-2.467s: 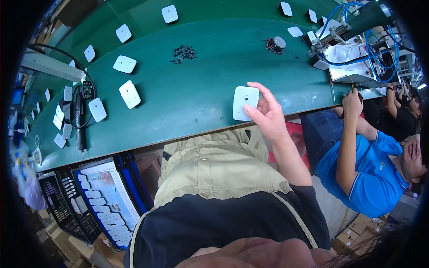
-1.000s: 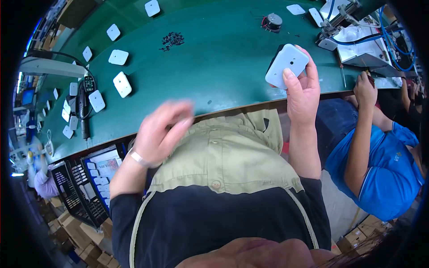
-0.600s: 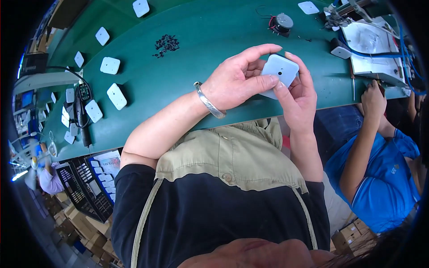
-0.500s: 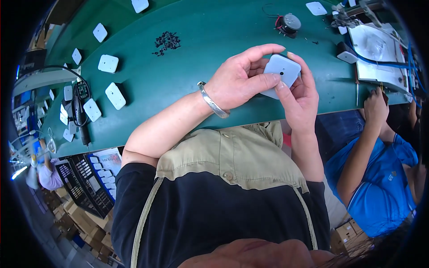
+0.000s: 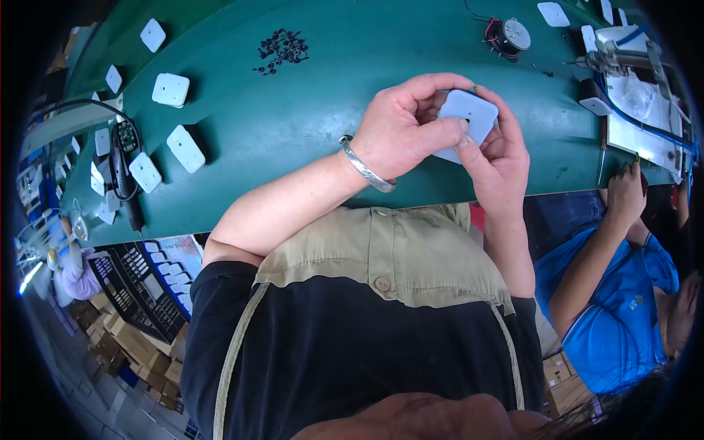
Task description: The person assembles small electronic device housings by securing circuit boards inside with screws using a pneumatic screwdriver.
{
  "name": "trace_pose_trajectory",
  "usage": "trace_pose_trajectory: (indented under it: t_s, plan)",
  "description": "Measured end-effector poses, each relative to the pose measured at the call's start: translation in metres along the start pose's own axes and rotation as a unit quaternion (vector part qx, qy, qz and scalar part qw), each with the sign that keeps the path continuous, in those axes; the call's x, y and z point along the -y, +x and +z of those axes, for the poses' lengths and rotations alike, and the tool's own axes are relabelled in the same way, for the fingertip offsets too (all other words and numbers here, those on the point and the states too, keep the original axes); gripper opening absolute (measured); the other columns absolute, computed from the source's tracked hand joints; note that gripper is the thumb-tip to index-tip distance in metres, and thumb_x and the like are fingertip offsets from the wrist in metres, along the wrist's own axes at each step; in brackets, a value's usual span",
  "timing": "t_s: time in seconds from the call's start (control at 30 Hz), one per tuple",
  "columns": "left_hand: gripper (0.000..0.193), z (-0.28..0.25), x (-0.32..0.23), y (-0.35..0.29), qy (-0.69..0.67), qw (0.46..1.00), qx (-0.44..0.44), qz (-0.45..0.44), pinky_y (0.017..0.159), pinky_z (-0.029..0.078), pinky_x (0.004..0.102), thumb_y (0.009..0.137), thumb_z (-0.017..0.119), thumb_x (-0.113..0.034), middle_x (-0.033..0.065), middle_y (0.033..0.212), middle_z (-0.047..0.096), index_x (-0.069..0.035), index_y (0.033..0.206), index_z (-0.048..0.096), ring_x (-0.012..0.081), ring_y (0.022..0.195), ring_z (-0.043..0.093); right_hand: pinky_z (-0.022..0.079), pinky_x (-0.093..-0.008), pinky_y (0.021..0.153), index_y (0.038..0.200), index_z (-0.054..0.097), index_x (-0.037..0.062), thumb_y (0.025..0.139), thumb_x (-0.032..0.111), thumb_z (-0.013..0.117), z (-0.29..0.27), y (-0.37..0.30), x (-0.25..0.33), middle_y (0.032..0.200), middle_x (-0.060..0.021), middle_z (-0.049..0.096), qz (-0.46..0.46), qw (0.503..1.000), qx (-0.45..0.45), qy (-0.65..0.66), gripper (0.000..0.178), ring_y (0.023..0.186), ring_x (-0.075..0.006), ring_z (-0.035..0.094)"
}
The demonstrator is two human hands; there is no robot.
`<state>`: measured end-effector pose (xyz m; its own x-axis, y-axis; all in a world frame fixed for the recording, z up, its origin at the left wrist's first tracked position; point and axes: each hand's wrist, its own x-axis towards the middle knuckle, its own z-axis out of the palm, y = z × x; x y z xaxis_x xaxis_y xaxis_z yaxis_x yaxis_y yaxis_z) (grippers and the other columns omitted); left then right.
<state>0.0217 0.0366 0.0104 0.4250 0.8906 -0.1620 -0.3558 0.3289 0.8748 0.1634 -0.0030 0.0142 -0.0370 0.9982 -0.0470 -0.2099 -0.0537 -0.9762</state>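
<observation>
My left hand (image 5: 412,125) and my right hand (image 5: 499,158) hold a white rounded-square plastic case (image 5: 475,110) between them, just above the near edge of the green table. A small dark hole shows in the case's face. The tip of my left thumb presses beside that hole, and my right thumb lies against the lower edge. Both hands' other fingers wrap behind and around the sides, where the underside is hidden. A silver bangle (image 5: 364,167) circles my left wrist. Beyond my hands lies a pile of small black parts (image 5: 282,50), too small to name.
More white cases (image 5: 185,149) stand along the table's left side, near a corded black hand tool (image 5: 125,176). A round black component with wires (image 5: 510,37) sits at the far right. A screwdriver (image 5: 603,150) and a co-worker in a blue shirt (image 5: 620,308) are on the right.
The head view has shifted a little, so the table things appear moved. My left thumb tip now sits closer to the hole; both hands keep hold of the case.
</observation>
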Motion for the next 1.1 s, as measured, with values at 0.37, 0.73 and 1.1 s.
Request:
trace_pose_trajectory:
  t_s: [0.37,0.73,1.1]
  plan:
    - [0.041,0.000,0.003,0.000,0.003,0.999,0.036,-0.019,0.075,0.047,0.0245,0.077,0.060,-0.003,0.0053,0.097,0.058,-0.003,0.116,0.048,0.0103,0.087,0.056,0.045,-0.0292,0.083,0.126,0.034,0.0012,0.078,-0.002,0.058,-0.005,-0.004,-0.002,0.106,-0.0134,0.054,0.000,1.000,-0.011,0.003,0.053,0.098,-0.0176,0.054]
    - [0.048,-0.006,0.009,0.006,-0.015,0.990,0.138,-0.024,0.085,0.045,0.0271,0.079,0.061,-0.005,0.0088,0.108,0.055,-0.004,0.123,0.041,0.0136,0.099,0.053,0.045,-0.0293,0.082,0.129,0.033,0.0058,0.077,0.005,0.062,-0.023,-0.011,0.011,0.109,-0.0131,0.052,0.045,0.999,0.017,0.024,0.059,0.099,-0.0173,0.053]
    - [0.043,-0.002,0.014,0.006,0.012,0.994,0.032,-0.102,0.073,0.049,0.0265,0.079,0.060,-0.004,0.0080,0.099,0.060,-0.005,0.119,0.044,0.0132,0.088,0.058,0.046,-0.0343,0.086,0.117,0.037,-0.0076,0.087,0.015,0.048,-0.129,0.056,0.176,0.098,-0.0208,0.056,-0.416,0.841,-0.229,-0.260,0.039,0.101,-0.0255,0.054]
